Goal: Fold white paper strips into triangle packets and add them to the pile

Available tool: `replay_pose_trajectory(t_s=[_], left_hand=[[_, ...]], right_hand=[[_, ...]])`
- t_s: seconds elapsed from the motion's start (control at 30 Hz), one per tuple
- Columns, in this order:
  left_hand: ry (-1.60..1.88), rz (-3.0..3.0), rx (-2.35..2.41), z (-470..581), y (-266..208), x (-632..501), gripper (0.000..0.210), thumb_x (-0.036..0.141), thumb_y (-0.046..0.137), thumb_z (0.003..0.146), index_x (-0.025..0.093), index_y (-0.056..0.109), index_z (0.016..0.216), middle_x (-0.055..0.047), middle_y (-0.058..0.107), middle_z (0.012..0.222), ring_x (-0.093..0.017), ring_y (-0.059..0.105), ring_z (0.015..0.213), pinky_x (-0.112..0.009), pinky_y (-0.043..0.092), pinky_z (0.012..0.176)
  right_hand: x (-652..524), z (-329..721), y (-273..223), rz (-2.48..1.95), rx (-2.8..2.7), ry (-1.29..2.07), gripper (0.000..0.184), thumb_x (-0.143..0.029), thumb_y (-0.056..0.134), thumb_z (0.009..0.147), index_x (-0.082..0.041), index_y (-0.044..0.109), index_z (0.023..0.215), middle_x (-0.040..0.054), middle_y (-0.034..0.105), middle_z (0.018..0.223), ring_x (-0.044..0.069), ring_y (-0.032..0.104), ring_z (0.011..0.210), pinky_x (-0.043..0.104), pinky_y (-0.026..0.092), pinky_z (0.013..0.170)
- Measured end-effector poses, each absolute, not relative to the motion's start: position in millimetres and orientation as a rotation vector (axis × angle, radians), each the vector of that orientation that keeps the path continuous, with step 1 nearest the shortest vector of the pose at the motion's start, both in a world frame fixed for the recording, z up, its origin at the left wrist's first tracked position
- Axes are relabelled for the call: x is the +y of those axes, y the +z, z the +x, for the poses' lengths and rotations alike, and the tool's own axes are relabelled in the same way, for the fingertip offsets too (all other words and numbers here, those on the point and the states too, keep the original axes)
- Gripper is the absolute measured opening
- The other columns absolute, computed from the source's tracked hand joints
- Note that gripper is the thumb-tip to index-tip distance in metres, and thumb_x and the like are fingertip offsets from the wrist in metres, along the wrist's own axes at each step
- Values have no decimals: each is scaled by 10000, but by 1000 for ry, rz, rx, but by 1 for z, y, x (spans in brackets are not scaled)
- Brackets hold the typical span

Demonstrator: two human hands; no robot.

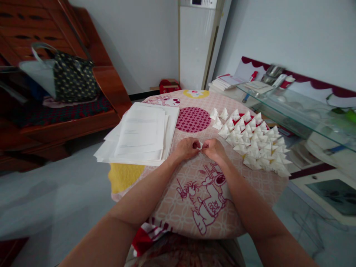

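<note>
Over the middle of the round table, my left hand (188, 148) and my right hand (213, 149) meet, both with fingers pinched. Between their fingertips is a small piece of white paper (200, 145), partly hidden by the fingers. Its exact folded shape cannot be made out. Right of my right hand stand rows of several small folded white paper pieces with pointed tips (251, 139), set close together. Left of my left hand lies a stack of white paper sheets (141, 129), the top ones with faint printed lines.
A pink patterned tablecloth (178, 200) covers the table. Along the right runs a glass-topped cabinet (303, 111) holding papers and metal cups. A wooden bench (108, 89) with a dark patterned bag (73, 76) stands at the left. A tall white appliance (196, 44) is behind the table.
</note>
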State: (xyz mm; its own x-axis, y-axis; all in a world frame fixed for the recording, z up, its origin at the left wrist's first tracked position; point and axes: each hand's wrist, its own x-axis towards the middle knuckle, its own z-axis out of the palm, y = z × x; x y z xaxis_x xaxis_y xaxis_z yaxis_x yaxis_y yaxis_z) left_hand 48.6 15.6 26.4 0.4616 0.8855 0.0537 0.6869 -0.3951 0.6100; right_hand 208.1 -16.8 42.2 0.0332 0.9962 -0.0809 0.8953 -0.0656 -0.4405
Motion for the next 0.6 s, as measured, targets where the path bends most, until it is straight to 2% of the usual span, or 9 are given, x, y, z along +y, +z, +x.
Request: replay_pose_trajectory(t_s=[0.17, 0.37, 0.6], left_hand=[[567, 2088, 1196, 41, 21, 24, 350, 13, 612, 649, 138, 811, 908, -15, 705, 732, -143, 611, 673, -248, 475, 672], [622, 2052, 1161, 26, 15, 30, 465, 3, 544, 560, 155, 823, 899, 2, 665, 715, -130, 566, 669, -238, 453, 634], [617, 1991, 1051, 9, 9, 37, 597, 5, 473, 523, 164, 821, 983, -34, 746, 863, -157, 647, 792, -257, 509, 719]], right_hand=[[-16, 208, 40, -2040, -1900, 571, 47, -189, 763, 768, -185, 802, 793, 42, 751, 749, 167, 632, 666, 270, 401, 607], [-15, 211, 36, -1992, -1888, 572, 38, -177, 764, 758, -198, 793, 745, 33, 727, 695, 168, 620, 642, 279, 409, 610], [-17, 213, 36, -1992, -1859, 607, 47, -174, 754, 744, -194, 796, 745, 23, 715, 666, 166, 612, 626, 276, 410, 605]])
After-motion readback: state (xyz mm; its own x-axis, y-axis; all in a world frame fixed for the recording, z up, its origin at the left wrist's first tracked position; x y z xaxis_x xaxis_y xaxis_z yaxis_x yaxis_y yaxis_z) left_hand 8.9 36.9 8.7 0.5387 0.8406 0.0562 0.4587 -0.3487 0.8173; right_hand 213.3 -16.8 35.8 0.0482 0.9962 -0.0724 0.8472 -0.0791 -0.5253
